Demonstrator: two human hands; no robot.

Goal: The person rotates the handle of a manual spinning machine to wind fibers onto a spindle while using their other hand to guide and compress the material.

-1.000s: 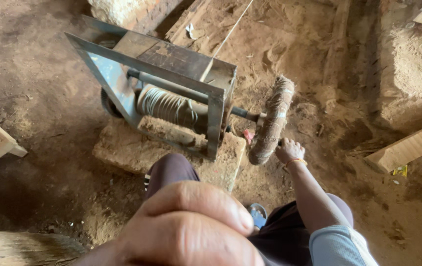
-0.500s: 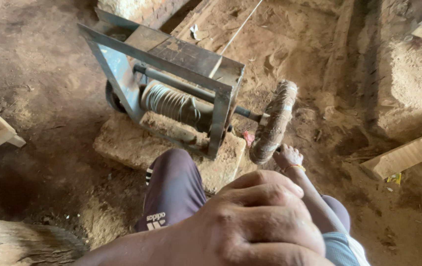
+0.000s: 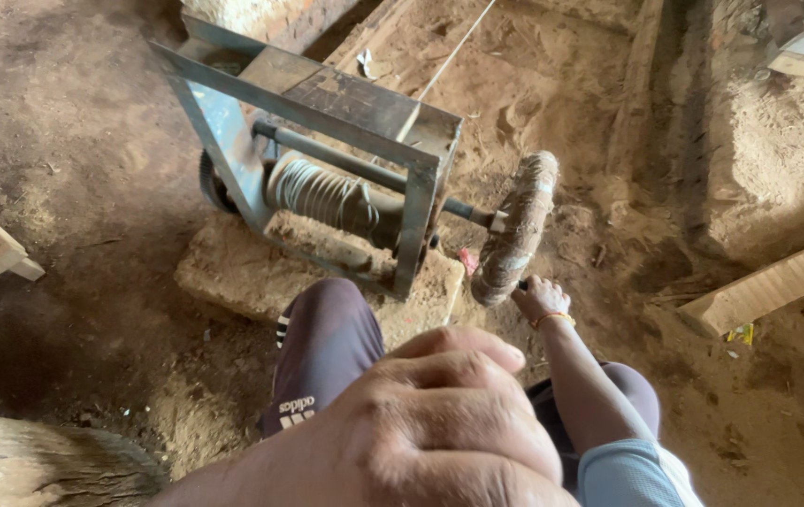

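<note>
We are in a rough earthen workshop, likely a rural yard shed. The floor (image 3: 83, 169) is bare packed dirt. A hand-cranked metal winch (image 3: 327, 160) with coiled wire on its drum sits on a mud block (image 3: 261, 268), turned by a worn wheel (image 3: 517, 228). Loose timber (image 3: 768, 282) lies about, and a brick wall (image 3: 270, 14) rises behind.

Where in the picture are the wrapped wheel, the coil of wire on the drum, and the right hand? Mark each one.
wrapped wheel (image 3: 517, 228), head view, on the rim's near side.
coil of wire (image 3: 322, 195), head view, on the wound turns mid-drum.
right hand (image 3: 541, 298), head view, on the back of the hand at the wheel's lower edge.
</note>
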